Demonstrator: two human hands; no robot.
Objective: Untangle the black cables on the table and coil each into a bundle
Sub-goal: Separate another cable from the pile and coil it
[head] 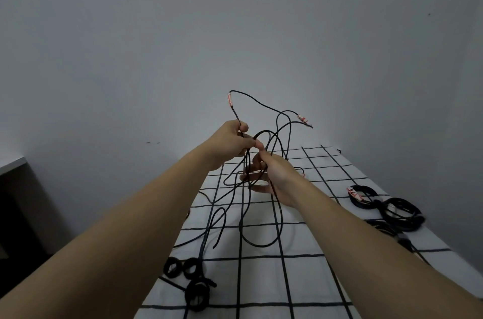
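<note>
The left hand (230, 141) gripped the tangled cable (261, 246). Just right of it, the right hand (273, 175) pinched a strand. Loops hung onto the table (261, 282), and coiled bundles (400, 211) lay right.

A plain grey wall (235, 18) is seen behind, with small dark specks (153, 142) low on it. A white cloth (261, 282) with a dark grid is spread below. A dark cabinet (21, 214) is partly shown at far left.

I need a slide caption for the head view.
Left hand and right hand hold tangled black cables above the checked table; coiled bundles nearby.
</note>
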